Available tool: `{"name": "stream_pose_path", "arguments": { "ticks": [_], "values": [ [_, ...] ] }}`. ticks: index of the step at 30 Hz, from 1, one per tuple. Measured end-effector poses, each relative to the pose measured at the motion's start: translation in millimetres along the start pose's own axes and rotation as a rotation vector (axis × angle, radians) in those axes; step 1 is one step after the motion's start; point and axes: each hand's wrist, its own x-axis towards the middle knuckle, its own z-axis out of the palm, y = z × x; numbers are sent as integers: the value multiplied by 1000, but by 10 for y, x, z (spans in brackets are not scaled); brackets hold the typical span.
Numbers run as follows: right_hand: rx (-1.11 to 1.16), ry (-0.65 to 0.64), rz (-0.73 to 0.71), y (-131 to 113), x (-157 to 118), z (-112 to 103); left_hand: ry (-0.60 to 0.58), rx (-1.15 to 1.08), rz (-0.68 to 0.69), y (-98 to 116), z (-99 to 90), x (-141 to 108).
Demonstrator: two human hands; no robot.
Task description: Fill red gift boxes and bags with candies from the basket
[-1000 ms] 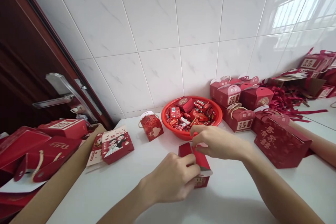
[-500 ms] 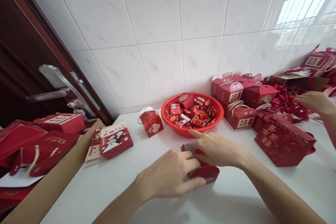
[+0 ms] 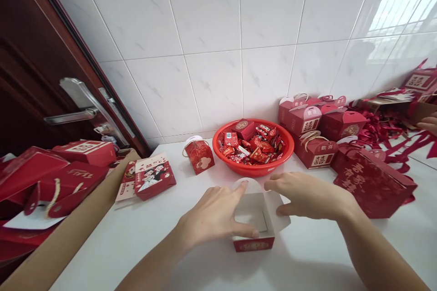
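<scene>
A small red gift box [image 3: 254, 244] with a white inside stands upright on the white table in front of me, its top flaps spread. My left hand [image 3: 216, 216] grips its left side, the thumb along the near rim and a fingertip at the back flap. At the right flap, my right hand [image 3: 305, 198] has its thumb and fingers apart, touching or very close to the card. Behind the box sits a red plastic basket [image 3: 252, 170] of red-wrapped candies [image 3: 261, 148], with a small closed red box [image 3: 244, 129] on top.
A small red box with a rope handle [image 3: 200, 157] stands left of the basket. Flat printed boxes [image 3: 155, 177] lie near a carton [image 3: 85, 218] of red boxes. To the right are stacked boxes [image 3: 314, 152], a larger red box [image 3: 375, 186], ribbons [image 3: 378, 125] and another person's hand [image 3: 428, 123].
The gift box has gone from folded-in flaps under both hands to standing with its inside showing. My right hand has moved right. The other person's hand has shifted right.
</scene>
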Motion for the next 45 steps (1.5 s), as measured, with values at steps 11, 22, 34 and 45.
{"name": "stream_pose_path", "arguments": {
  "ticks": [11, 22, 34, 45],
  "values": [
    [-74, -121, 182, 0, 279, 109, 13, 131, -165, -37, 162, 168],
    [-27, -8, 246, 196, 287, 56, 147, -172, 45, -198, 40, 272],
    [-31, 29, 229, 199, 301, 41, 27, -61, 33, -186, 198, 215],
    [306, 721, 318, 1020, 501, -74, 223, -89, 78, -122, 233, 285]
  ]
}}
